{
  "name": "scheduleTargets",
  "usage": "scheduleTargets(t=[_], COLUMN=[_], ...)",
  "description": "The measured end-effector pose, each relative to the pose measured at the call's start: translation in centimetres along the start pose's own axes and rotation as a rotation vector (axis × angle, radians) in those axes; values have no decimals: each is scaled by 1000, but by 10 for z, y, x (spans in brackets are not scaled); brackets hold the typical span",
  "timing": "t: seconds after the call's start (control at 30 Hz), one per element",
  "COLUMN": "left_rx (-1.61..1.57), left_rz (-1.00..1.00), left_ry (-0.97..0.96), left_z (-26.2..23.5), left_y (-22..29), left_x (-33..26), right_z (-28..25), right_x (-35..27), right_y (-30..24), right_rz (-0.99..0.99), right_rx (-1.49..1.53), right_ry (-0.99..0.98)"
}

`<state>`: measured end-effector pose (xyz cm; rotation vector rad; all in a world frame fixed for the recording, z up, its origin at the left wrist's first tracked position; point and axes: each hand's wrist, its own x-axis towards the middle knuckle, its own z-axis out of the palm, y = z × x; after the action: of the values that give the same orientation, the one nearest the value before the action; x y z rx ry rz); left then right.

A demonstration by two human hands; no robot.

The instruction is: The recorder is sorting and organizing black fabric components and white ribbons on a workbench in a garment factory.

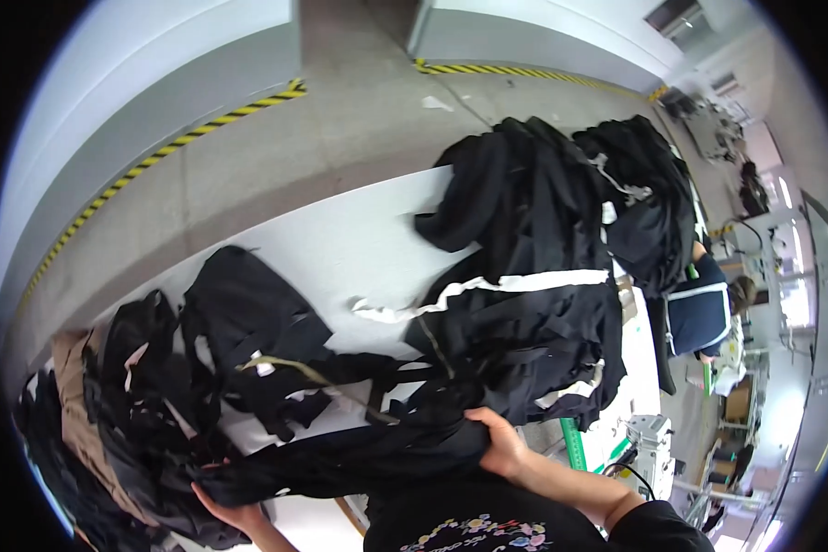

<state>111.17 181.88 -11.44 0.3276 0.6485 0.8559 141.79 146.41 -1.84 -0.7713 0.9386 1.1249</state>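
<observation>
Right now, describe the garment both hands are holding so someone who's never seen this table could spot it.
Start at the white table, heaped with black clothing. Along its near edge, a long black garment stretches sideways between the left hand and the right hand. Unlike the big pile with white stripes behind it and the heap at the left, it is plain black, pulled out long and gripped at both ends.

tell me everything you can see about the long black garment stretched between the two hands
The long black fabric garment is soft, dark and creased, pulled into a rough band along the near edge of the white table. The left hand grips its lower left end from beneath; the right hand clutches its right end. Its upper side merges into the black, white-striped clothing pile, so its full shape is unclear.
</observation>
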Motion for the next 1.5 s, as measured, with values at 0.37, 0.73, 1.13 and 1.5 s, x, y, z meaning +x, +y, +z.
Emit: scheduleTargets(t=[0.37,0.73,1.13,1.5], left_rx=[204,-176,549,604], left_rz=[139,-715,-472,-984], left_ry=[-441,-78,403,43], left_z=[50,79,16,51], left_y=[-85,-296,-277,-348], left_x=[22,4,-44,-122], right_z=[-32,-184,-199,-211], right_x=[-62,-43,18,6], right_y=[-40,-150,-151,-169], right_rz=[-658,-1262,-1205,-1307], right_rx=[91,133,-875,-864], right_ry=[128,475,820,737])
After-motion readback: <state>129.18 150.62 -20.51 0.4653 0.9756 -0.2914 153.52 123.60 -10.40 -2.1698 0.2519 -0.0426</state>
